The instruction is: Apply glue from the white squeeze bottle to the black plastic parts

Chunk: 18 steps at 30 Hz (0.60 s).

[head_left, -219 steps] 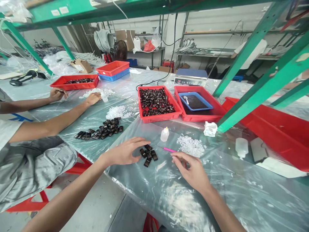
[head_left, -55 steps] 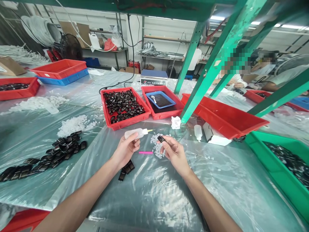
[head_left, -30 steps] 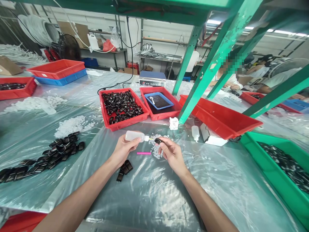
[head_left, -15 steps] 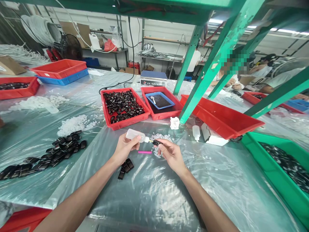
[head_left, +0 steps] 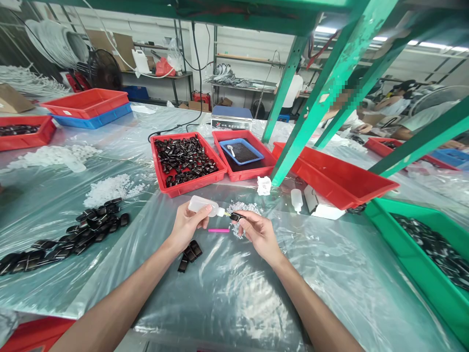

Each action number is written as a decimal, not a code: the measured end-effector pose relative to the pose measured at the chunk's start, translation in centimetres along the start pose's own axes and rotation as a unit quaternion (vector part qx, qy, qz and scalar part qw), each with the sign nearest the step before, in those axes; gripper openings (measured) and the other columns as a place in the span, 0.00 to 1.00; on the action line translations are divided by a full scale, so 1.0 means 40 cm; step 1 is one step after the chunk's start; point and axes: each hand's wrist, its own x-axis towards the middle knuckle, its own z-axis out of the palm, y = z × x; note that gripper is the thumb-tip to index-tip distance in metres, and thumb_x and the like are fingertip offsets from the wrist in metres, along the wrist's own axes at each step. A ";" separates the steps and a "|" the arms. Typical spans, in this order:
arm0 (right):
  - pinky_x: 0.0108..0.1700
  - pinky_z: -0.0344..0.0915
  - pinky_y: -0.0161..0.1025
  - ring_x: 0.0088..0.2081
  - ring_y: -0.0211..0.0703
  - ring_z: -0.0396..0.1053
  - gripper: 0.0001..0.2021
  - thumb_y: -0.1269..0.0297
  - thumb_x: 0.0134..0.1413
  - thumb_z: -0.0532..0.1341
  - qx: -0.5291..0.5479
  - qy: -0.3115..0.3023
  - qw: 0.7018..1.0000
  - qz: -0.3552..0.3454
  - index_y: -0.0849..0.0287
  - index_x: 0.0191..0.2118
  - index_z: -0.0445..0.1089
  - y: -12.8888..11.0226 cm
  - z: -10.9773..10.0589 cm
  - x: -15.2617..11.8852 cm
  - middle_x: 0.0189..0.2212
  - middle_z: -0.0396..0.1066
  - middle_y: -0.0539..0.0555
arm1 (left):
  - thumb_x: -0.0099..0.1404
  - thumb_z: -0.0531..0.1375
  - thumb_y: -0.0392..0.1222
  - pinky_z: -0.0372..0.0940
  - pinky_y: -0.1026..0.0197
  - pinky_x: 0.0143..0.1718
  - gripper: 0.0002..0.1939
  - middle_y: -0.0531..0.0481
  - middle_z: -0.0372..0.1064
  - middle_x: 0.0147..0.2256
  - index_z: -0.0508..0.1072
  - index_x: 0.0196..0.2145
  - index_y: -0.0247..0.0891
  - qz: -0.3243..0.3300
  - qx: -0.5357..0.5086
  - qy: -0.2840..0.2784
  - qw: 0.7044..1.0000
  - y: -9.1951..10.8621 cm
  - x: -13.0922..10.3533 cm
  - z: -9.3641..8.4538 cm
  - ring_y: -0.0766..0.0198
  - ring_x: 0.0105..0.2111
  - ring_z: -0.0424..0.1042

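My left hand (head_left: 188, 224) is wrapped round a translucent white squeeze bottle (head_left: 201, 205), lying nearly level with its tip pointing right. The tip meets or almost meets a small black part (head_left: 236, 216) pinched in the fingers of my right hand (head_left: 260, 232). Under and behind the hands lie small white pieces (head_left: 245, 208) in a loose pile. A pink stick (head_left: 219, 230) rests on the plastic-covered table (head_left: 227, 303) between the hands. Several black parts (head_left: 190, 253) lie just below my left hand.
A red tray of black parts (head_left: 223, 173) and a red tray holding a blue tray (head_left: 240, 176) stand behind. Black parts (head_left: 86, 230) lie left. Green posts (head_left: 289, 142), a red bin (head_left: 340, 181) and a green bin (head_left: 384, 220) stand right. People work at the back right.
The view has shifted slightly, moving the surroundings a little to the left. Both hands keep their grips on the bottle and the black part. A person at the back right has moved.
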 end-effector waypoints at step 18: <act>0.23 0.63 0.36 0.22 0.37 0.65 0.17 0.49 0.59 0.67 0.036 -0.026 0.999 -0.023 0.55 0.48 0.79 0.004 0.002 0.004 0.30 0.76 0.53 | 0.56 0.70 0.57 0.51 0.66 0.18 0.22 0.52 0.65 0.17 0.77 0.31 0.31 0.007 -0.003 -0.001 1.000 -0.005 0.001 -0.003 0.71 0.16 0.60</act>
